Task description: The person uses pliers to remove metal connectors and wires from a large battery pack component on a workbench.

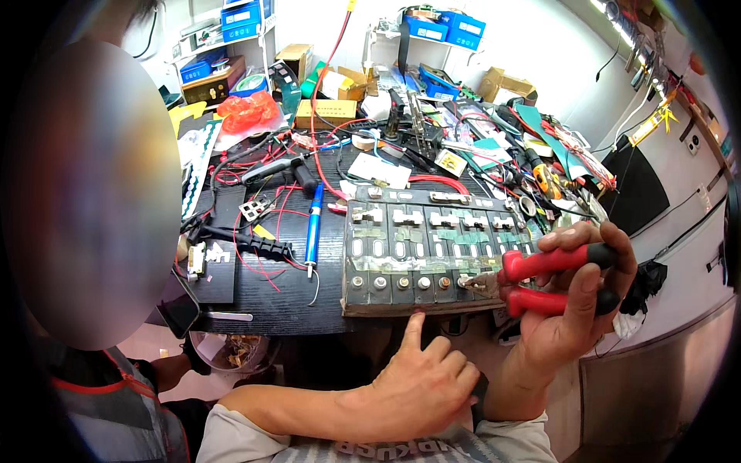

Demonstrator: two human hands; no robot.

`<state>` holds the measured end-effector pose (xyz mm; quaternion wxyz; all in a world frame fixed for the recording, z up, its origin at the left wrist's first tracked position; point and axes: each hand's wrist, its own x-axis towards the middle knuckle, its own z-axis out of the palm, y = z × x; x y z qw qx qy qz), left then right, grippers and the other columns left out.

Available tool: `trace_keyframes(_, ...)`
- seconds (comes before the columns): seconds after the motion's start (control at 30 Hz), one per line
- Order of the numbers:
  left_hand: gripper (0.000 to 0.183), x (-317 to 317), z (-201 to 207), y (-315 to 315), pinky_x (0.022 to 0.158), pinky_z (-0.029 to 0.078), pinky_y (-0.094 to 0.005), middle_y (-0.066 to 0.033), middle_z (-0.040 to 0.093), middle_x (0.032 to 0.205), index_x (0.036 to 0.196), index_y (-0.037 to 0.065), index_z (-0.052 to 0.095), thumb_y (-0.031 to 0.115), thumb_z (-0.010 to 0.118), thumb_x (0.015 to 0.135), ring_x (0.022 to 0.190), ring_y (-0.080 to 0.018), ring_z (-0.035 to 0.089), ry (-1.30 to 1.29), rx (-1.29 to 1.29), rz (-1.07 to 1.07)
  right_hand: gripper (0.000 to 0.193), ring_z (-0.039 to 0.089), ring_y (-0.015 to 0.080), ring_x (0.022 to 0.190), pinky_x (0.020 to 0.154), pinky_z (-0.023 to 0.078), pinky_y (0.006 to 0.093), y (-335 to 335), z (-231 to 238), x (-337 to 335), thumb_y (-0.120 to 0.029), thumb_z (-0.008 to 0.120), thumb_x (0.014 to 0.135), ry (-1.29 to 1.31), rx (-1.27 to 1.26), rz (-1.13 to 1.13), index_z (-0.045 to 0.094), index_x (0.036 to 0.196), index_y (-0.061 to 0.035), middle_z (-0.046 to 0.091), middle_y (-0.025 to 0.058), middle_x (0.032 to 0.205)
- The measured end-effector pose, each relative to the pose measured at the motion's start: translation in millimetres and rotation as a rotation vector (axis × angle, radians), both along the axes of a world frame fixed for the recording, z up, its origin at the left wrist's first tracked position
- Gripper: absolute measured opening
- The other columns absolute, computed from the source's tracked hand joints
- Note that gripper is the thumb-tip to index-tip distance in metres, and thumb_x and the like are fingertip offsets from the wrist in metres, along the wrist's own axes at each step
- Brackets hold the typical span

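A dark battery pack (424, 241) with several upright cells side by side lies at the front edge of the bench. Round terminals (424, 283), some silvery and some copper-coloured, line its near side, and metal connector pieces (444, 221) sit farther back. My right hand (583, 297) is closed around red-handled pliers (544, 266), whose jaws reach a terminal toward the pack's right end. I cannot tell whether the jaws grip it. My left hand (432, 370) holds nothing visible; its index finger points at the pack's front edge, seemingly touching it, with the other fingers curled.
A blue pen-shaped tool (314, 228), a black-handled tool (258, 245) and red wires lie left of the pack. Tools, cables and boxes crowd the back of the bench. Another person (100, 401) is close at the left. A waste bin (224, 363) stands below the bench.
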<state>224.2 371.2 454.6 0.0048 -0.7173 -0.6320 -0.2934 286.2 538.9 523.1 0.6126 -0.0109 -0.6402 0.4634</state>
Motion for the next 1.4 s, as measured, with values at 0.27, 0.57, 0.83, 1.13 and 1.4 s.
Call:
trace_keyframes(0.27,0.040,7.9,-12.6,-4.9,0.113,0.037,-0.0813,-0.0054,0.060,0.084,0.108,0.006,0.072,0.042,0.079,0.093,0.089,-0.0275,0.063,0.008,-0.062,-0.018,0.057,0.070,0.0221,0.095,0.075,0.055,0.0309,-2.1,-3.4,-2.8,-0.037,0.075,0.105,0.004,0.033,-0.023,0.051,0.144,-0.0038,0.070,0.0148,0.109)
trace_keyframes(0.57,0.038,-3.7,17.6,-8.0,0.112,0.037,-0.0774,-0.0046,0.060,0.085,0.106,0.008,0.072,0.042,0.081,0.092,0.090,-0.0277,0.063,0.010,0.037,0.099,0.056,0.070,0.0241,0.095,0.083,0.059,0.0363,-5.7,-4.1,-2.4,-0.033,0.074,0.105,0.035,-0.003,-0.006,0.052,0.146,-0.0030,0.069,0.0162,0.110)
trace_keyframes(0.83,0.035,-17.7,24.9,-0.9,0.110,0.041,-0.0730,-0.0056,0.060,0.084,0.100,0.009,0.070,0.042,0.081,0.092,0.088,-0.0294,0.063,0.019,0.057,0.184,0.056,0.070,0.0252,0.097,0.087,0.059,0.0389,-6.2,-3.0,-1.4,-0.031,0.075,0.104,0.034,-0.013,0.015,0.052,0.145,-0.0014,0.070,0.0178,0.112)
trace_keyframes(1.13,0.034,-20.6,28.6,0.2,0.109,0.042,-0.0723,-0.0064,0.061,0.084,0.098,0.009,0.070,0.041,0.079,0.094,0.087,-0.0293,0.063,0.010,0.040,0.165,0.055,0.070,0.0261,0.095,0.091,0.057,0.0415,-4.7,-2.5,-2.0,-0.030,0.077,0.102,0.035,-0.005,0.001,0.054,0.144,-0.0014,0.070,0.0167,0.110)
trace_keyframes(1.4,0.037,-10.2,26.7,9.6,0.110,0.042,-0.0746,-0.0038,0.060,0.082,0.100,0.009,0.070,0.043,0.081,0.091,0.088,-0.0270,0.063,0.052,0.023,0.078,0.057,0.068,0.0255,0.098,0.093,0.058,0.0422,-9.2,-1.6,-1.0,-0.033,0.077,0.102,0.014,-0.046,-0.010,0.053,0.144,-0.0025,0.069,0.0165,0.110)
